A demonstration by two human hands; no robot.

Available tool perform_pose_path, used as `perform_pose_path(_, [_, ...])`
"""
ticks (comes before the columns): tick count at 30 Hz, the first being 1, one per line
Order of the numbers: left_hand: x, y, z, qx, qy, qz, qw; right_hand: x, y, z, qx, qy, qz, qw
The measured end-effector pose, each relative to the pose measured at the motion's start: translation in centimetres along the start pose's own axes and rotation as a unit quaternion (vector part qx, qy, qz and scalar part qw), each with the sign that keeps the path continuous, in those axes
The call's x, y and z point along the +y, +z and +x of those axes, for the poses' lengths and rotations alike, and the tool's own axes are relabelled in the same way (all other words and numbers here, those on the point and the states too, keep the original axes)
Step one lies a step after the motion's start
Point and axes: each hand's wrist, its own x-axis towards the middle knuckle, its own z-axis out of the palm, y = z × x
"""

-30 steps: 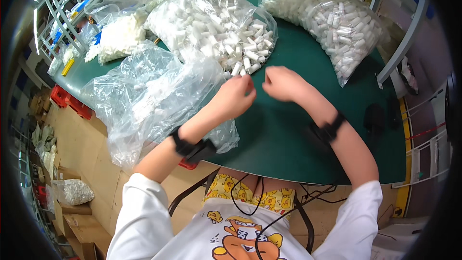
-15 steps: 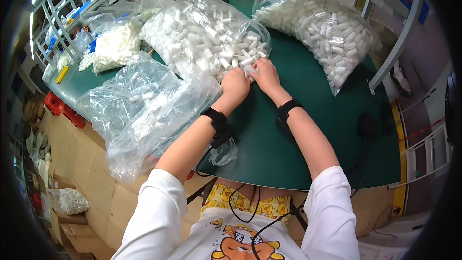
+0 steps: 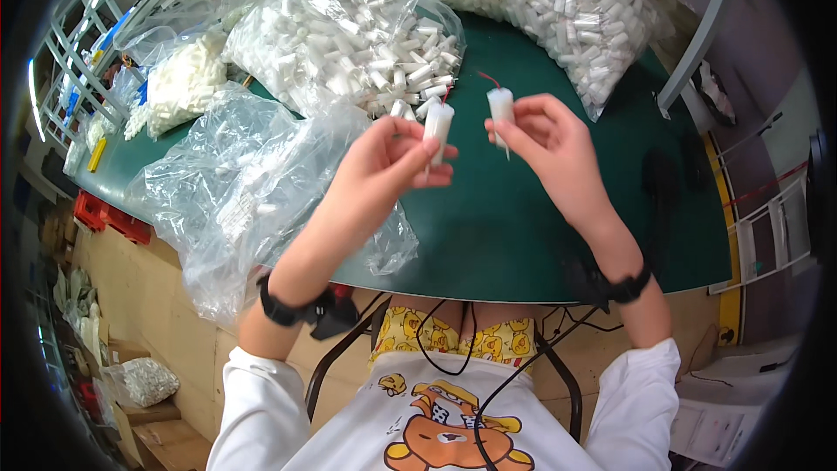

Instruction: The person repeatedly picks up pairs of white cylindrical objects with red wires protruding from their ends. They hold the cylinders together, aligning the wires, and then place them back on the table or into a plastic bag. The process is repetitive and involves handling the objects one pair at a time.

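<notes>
My left hand [image 3: 384,157] is closed in a pinch on a small white cylinder [image 3: 438,125], held upright, with a thin red wire at its top. Whether a second piece sits with it I cannot tell. To its right, my right hand [image 3: 558,144] pinches another white cylinder [image 3: 500,105] between thumb and fingers. A red wire bends off the top of that one, and a thin pale tip shows below. Both hands are above the green table [image 3: 514,227]. Just beyond them lies a large clear bag [image 3: 305,44] of similar white cylinders, several spilling from its near edge.
A crumpled clear plastic bag [image 3: 218,183] covers the left front of the table. At the back right stands another full bag [image 3: 575,26] of white cylinders, beside a grey metal post [image 3: 704,44]. A smaller bag of pale pieces [image 3: 185,83] lies at the far left.
Both hands have come away from the near edge of the large bag, toward me and apart. Each now holds a white cylinder up. The view has tilted slightly.
</notes>
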Motion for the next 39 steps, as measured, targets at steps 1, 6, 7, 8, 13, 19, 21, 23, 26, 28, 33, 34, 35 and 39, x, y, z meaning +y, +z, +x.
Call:
perform_pose_path(1, [0.7, 1.0, -1.7, -0.008, 0.000, -0.043, 0.999, -1.5, 0.3, -1.9, -0.004, 0.016, 0.045, 0.999])
perform_pose_path(6, [2.4, 4.4, -8.3, -0.115, -0.065, -0.186, 0.974, -5.0, 2.3, -9.7, -0.012, 0.054, 0.211, 0.976])
perform_pose_path(7, [2.3, 4.9, -8.9, -0.137, -0.076, -0.208, 0.965, -5.1, 2.6, -10.8, -0.004, 0.041, 0.231, 0.972])
perform_pose_path(8, [2.0, 5.3, -9.3, -0.140, -0.073, -0.220, 0.963, -5.0, 2.7, -11.6, -0.008, 0.032, 0.242, 0.970])
perform_pose_path(13, [0.9, 6.5, -10.4, -0.146, -0.062, -0.269, 0.950, -4.6, 3.1, -14.0, 0.018, -0.023, 0.260, 0.965])
perform_pose_path(19, [0.3, 6.5, -10.7, -0.170, -0.077, -0.272, 0.944, -3.9, 2.8, -14.8, 0.029, -0.031, 0.245, 0.969])
perform_pose_path(21, [0.2, 6.5, -10.7, -0.181, -0.072, -0.273, 0.942, -3.9, 2.9, -14.8, 0.025, -0.036, 0.242, 0.969])
perform_pose_path(23, [0.4, 7.2, -10.8, -0.127, -0.076, -0.221, 0.964, -3.7, 2.9, -14.9, 0.023, -0.034, 0.251, 0.967])
perform_pose_path(26, [0.7, 7.6, -11.1, -0.085, -0.099, -0.203, 0.971, -3.7, 2.9, -15.0, 0.014, -0.022, 0.273, 0.962])
perform_pose_path(28, [0.4, 7.3, -11.1, -0.093, -0.114, -0.201, 0.968, -3.4, 3.1, -15.3, 0.017, -0.015, 0.260, 0.965])
perform_pose_path(33, [-3.4, 6.1, -11.8, -0.055, -0.171, -0.219, 0.959, -1.6, 3.5, -16.0, 0.062, -0.013, 0.152, 0.986])
perform_pose_path(34, [-4.6, 5.4, -12.1, -0.074, -0.166, -0.243, 0.953, -0.6, 3.5, -16.3, 0.089, -0.015, 0.117, 0.989])
perform_pose_path(35, [-5.7, 4.8, -12.7, -0.055, -0.170, -0.239, 0.954, -0.1, 3.6, -16.5, 0.130, 0.000, 0.100, 0.986])
perform_pose_path(39, [-9.1, 3.4, -14.9, 0.015, -0.183, -0.175, 0.967, 4.3, 3.0, -17.0, 0.290, 0.029, -0.127, 0.948])
